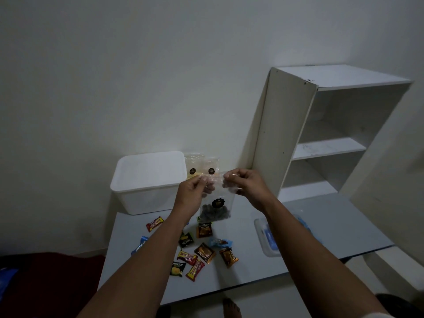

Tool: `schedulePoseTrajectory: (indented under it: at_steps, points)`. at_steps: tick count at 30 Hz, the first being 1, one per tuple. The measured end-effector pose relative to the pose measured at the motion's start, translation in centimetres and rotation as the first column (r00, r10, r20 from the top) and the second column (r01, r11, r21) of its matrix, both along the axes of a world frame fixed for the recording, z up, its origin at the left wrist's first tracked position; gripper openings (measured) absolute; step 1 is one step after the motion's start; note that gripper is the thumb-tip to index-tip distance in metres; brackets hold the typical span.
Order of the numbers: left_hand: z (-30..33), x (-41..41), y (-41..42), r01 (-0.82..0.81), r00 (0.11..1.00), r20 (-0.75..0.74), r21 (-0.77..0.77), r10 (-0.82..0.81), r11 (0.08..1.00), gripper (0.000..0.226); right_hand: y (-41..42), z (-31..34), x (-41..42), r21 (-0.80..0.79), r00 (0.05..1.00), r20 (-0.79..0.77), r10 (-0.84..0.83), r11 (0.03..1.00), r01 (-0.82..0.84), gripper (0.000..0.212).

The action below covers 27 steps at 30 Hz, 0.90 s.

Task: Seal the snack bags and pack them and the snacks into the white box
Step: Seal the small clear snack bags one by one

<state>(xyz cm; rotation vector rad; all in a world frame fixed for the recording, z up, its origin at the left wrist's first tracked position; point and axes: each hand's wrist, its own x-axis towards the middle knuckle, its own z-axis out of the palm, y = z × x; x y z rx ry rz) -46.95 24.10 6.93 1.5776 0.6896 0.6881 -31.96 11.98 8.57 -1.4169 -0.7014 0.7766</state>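
Note:
I hold a clear snack bag (pixel 216 207) with dark snacks and a round black label upright above the grey table (pixel 298 232). My left hand (pixel 191 191) pinches its top edge at the left and my right hand (pixel 246 185) pinches it at the right. Two more clear bags (pixel 202 165) with yellow snacks and black labels stand against the wall behind my hands. The white box (pixel 146 182) sits at the table's far left, right beside them. Several small wrapped snacks (pixel 202 251) lie scattered on the table below the held bag.
A white open shelf unit (pixel 321 134) rises at the table's right rear. A clear lid or tray with blue items (pixel 268 237) lies under my right forearm. Dark red fabric (pixel 50 283) is at the lower left, and a bare foot (pixel 231 308) shows below the table edge.

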Motion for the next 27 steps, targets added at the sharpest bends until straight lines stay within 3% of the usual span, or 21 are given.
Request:
schedulePoseTrajectory:
  at_steps: [5, 11, 14, 20, 27]
  points:
    - [0.04, 0.11, -0.50, -0.004, 1.000, 0.000, -0.033, 0.004, 0.999, 0.020, 0.00, -0.06, 0.09, -0.004, 0.996, 0.086, 0.033, 0.999, -0.033, 0.006]
    - [0.40, 0.48, -0.72, -0.041, 0.998, 0.039, 0.008, 0.040, 0.999, 0.011, 0.20, -0.15, 0.11, 0.005, 0.998, 0.068, 0.005, 1.000, -0.005, 0.004]
    - [0.53, 0.50, -0.66, -0.069, 0.997, 0.039, 0.012, 0.069, 0.998, 0.015, 0.22, -0.26, 0.03, -0.008, 0.998, 0.057, 0.032, 0.999, -0.032, 0.018]
    - [0.67, 0.38, -0.81, -0.035, 0.998, 0.046, -0.075, 0.039, 0.997, 0.003, 0.43, -0.34, -0.03, 0.010, 0.994, 0.085, 0.075, 0.997, -0.076, 0.008]
    - [0.70, 0.34, -0.77, -0.025, 0.999, 0.030, -0.013, 0.025, 1.000, 0.005, 0.31, -0.52, 0.12, -0.025, 0.993, 0.101, 0.061, 0.998, -0.059, 0.014]
